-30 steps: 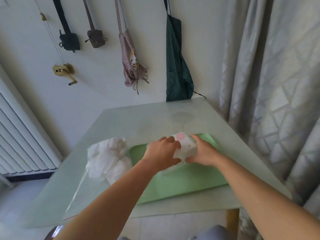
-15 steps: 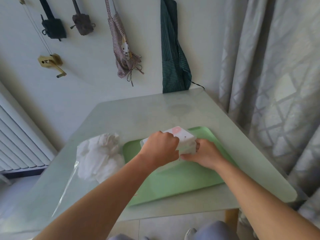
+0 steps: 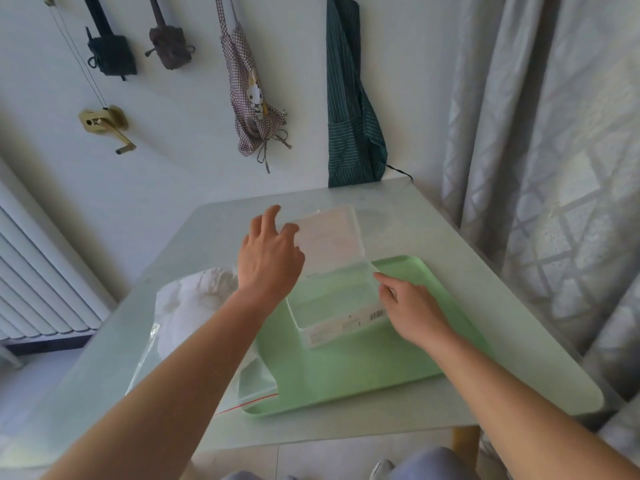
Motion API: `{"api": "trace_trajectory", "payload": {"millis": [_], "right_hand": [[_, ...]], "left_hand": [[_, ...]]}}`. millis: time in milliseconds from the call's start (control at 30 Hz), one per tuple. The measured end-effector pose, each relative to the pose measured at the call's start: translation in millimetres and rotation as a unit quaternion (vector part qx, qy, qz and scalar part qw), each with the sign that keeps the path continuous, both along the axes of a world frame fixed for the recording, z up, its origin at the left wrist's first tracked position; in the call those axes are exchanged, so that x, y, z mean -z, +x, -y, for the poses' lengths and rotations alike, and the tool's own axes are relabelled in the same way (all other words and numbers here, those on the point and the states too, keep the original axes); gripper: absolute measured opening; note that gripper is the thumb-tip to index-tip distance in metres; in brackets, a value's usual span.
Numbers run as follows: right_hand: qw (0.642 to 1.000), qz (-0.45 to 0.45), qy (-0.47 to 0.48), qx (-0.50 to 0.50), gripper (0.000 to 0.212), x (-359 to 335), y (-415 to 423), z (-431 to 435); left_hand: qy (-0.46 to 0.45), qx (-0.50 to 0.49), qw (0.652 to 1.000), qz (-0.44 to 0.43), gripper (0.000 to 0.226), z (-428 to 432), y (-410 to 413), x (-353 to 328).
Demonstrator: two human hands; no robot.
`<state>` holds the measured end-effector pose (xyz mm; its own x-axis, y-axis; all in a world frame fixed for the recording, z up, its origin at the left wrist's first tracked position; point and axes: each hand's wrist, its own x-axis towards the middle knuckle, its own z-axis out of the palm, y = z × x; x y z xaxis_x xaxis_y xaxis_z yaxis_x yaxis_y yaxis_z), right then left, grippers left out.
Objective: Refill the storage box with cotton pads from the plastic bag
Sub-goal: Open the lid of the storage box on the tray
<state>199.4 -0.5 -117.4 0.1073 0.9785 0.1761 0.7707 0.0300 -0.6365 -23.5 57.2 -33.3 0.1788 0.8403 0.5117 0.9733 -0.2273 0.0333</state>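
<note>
A clear plastic storage box (image 3: pixel 341 315) stands on a green tray (image 3: pixel 374 365), its inside bare. Its hinged lid (image 3: pixel 329 239) is swung up and back. My left hand (image 3: pixel 270 258) hovers at the lid's left edge with fingers spread, touching or nearly touching it. My right hand (image 3: pixel 412 311) rests against the box's right side, index finger at the rim, holding nothing. A clear zip bag (image 3: pixel 204 320) full of white cotton pads lies on the table left of the tray, partly under my left forearm.
The pale table (image 3: pixel 485 306) has a rounded corner at the right, with a curtain (image 3: pixel 554 150) just beyond. Aprons and bags (image 3: pixel 349 109) hang on the wall behind. A radiator (image 3: pixel 38 282) stands at the left.
The box was shut under both hands a second ago. Its lid is now raised and folded back, my left hand has lifted up with it, and my right hand has slid to the box's right side.
</note>
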Motion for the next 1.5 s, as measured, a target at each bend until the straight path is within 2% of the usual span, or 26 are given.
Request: {"api": "trace_trajectory", "payload": {"millis": [100, 200, 367, 500, 567, 633, 700, 867, 933, 1033, 1167, 1333, 1500], "right_hand": [[0.999, 0.036, 0.016, 0.001, 0.045, 2.7, -0.2, -0.4], [0.997, 0.07, 0.008, 0.026, 0.046, 1.0, 0.1, -2.1], [0.981, 0.172, 0.025, 0.087, 0.04, -9.5, 11.1, 5.2], [0.964, 0.242, 0.039, 0.105, 0.047, -20.7, 24.8, 16.6], [0.963, 0.254, 0.043, 0.083, 0.049, -23.7, 28.9, 21.2], [0.962, 0.262, 0.039, 0.066, 0.046, -26.1, 32.6, 27.2], [0.965, 0.258, 0.031, 0.044, 0.038, -26.1, 37.3, 32.1], [0.979, 0.201, 0.012, 0.007, 0.035, -26.4, 49.4, 36.4], [0.981, 0.195, 0.015, -0.01, 0.039, -27.0, 46.7, 37.1], [0.982, 0.185, 0.013, -0.027, 0.034, -25.7, 41.6, 35.8], [0.983, 0.18, 0.011, -0.043, 0.023, -26.6, 29.9, 37.4], [0.98, 0.169, 0.105, -0.029, 0.018, -35.0, -3.5, 35.1], [0.99, 0.065, 0.073, -0.098, 0.009, -46.1, -64.9, 28.3]], "left_hand": [[-0.072, -0.022, 0.997, -0.022, 0.042, 10.4, -4.3, 21.9], [-0.173, -0.013, 0.984, 0.037, 0.042, 21.8, 1.2, 37.0], [-0.2, 0.04, 0.972, 0.114, 0.042, 27.3, 17.9, 43.1], [-0.247, 0.082, 0.954, 0.148, 0.051, 25.7, 37.8, 42.9], [-0.281, 0.093, 0.947, 0.127, 0.062, 23.6, 48.0, 46.7], [-0.292, 0.098, 0.949, 0.063, 0.066, 19.8, 57.9, 50.7], [-0.282, 0.091, 0.953, 0.06, 0.065, 14.6, 65.6, 53.7], [-0.242, 0.085, 0.953, 0.162, 0.056, 8.4, 89.0, 58.5], [-0.251, 0.109, 0.942, 0.196, 0.048, 7.3, 97.4, 61.6], [-0.285, 0.144, 0.915, 0.248, 0.042, 7.8, 103.0, 64.1], [-0.328, 0.173, 0.894, 0.252, 0.043, 13.5, 86.9, 57.4], [-0.276, 0.19, 0.914, 0.228, 0.026, 38.6, 28.4, 29.1], [-0.238, 0.157, 0.941, 0.185, 0.008, 77.5, -44.9, 10.1]]}}
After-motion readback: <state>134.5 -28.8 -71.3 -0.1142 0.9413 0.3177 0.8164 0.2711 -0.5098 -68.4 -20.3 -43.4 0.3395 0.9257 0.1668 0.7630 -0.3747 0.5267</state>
